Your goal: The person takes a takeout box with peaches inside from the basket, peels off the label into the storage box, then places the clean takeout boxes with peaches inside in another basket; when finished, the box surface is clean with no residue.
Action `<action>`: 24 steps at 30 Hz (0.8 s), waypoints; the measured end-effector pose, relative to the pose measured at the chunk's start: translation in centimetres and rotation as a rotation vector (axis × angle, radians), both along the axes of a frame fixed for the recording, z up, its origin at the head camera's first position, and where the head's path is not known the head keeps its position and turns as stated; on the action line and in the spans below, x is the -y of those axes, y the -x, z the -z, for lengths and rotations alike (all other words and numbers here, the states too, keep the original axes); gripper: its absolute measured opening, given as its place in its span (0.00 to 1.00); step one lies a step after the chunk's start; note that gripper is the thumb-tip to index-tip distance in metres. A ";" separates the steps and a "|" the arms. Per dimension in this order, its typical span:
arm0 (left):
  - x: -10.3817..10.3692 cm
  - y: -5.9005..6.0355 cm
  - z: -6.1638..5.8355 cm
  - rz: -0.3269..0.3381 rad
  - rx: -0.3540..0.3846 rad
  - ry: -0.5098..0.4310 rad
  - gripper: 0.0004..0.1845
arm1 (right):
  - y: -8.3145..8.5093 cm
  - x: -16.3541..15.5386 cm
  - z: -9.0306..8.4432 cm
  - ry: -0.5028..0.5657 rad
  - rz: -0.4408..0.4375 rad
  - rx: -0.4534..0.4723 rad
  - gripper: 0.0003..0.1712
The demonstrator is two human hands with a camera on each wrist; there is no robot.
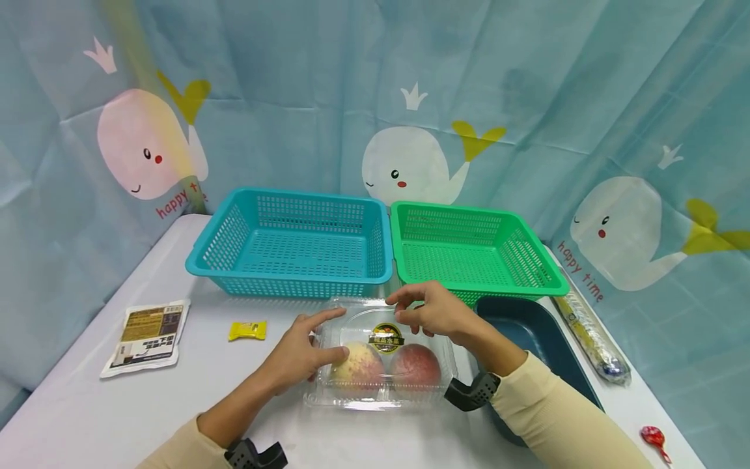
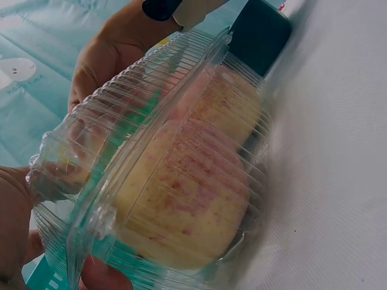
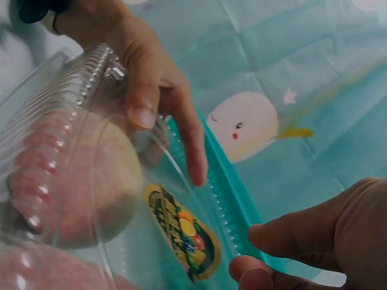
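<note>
Clear clamshell box (image 1: 383,355) of two peaches: left hand (image 1: 305,352) gripping left end, right hand (image 1: 430,312) pinching rear lid edge.

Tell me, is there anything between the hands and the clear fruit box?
Nothing visible. The left hand grips the clear fruit box at its left end, and the right hand pinches the lid's far edge.

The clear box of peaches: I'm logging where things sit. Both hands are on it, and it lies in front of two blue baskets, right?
Not quite. Both the left hand and the right hand are on the clear box, but the head view shows only one blue basket; the one beside it is a green basket.
</note>
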State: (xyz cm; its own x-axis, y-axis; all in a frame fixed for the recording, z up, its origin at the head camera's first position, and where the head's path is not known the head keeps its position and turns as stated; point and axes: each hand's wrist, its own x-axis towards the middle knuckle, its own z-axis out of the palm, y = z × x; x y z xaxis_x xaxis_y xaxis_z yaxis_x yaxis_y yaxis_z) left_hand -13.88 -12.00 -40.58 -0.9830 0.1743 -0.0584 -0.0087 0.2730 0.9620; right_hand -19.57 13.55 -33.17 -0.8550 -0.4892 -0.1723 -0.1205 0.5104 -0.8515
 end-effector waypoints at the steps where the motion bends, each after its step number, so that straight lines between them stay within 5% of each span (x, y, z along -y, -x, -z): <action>1: 0.0 0.0 0.0 -0.002 0.000 0.002 0.38 | 0.0 0.2 0.1 -0.010 0.005 0.004 0.14; 10: 0.0 -0.1 -0.1 -0.004 0.009 -0.001 0.38 | 0.0 1.4 0.9 -0.043 0.023 0.029 0.09; 17: 0.1 -0.1 -0.1 0.004 0.007 -0.013 0.38 | -0.2 2.0 1.4 -0.098 0.016 -0.092 0.02; 24: 0.1 -0.1 -0.1 0.020 0.010 -0.031 0.39 | -0.8 1.9 1.6 -0.065 -0.018 -0.165 0.08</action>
